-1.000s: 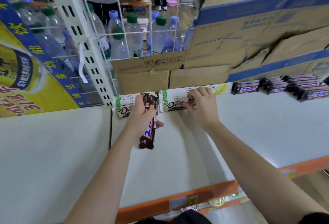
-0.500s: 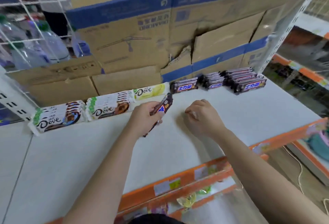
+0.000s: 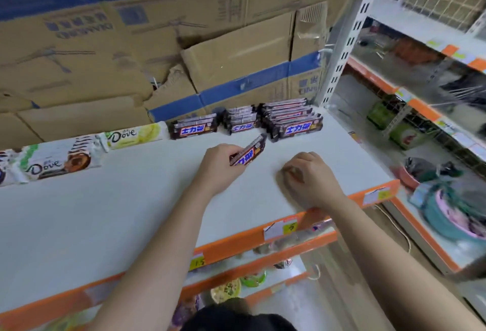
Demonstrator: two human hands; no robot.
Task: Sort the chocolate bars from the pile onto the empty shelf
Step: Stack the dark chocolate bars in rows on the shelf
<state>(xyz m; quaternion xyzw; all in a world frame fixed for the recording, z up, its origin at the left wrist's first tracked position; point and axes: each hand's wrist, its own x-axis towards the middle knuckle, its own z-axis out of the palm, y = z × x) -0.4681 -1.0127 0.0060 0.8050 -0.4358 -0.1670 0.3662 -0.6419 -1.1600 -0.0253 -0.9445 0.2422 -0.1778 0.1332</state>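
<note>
My left hand (image 3: pixel 219 166) grips a dark brown Snickers bar (image 3: pixel 249 151) and holds it tilted just above the white shelf (image 3: pixel 118 212), a short way in front of the Snickers stacks. Three stacks of the same bars stand along the back: a low one (image 3: pixel 194 127), a middle one (image 3: pixel 241 120) and the tallest (image 3: pixel 293 120) at the right. White Dove bars (image 3: pixel 56 161) and a pale green Dove bar (image 3: pixel 136 133) lie in a row to the left. My right hand (image 3: pixel 306 175) rests curled on the shelf, holding nothing I can see.
Cardboard boxes with blue bands (image 3: pixel 184 49) form a wall behind the bars. A perforated white upright (image 3: pixel 344 41) ends the shelf at the right. The orange front edge (image 3: pixel 263 236) carries price tags. Lower shelves and a neighbouring rack (image 3: pixel 434 120) hold other goods.
My view and both hands have swung right, from the Dove row toward the Snickers stacks. The left hand carried the Snickers bar along; the right hand left the Dove bars and curled shut.
</note>
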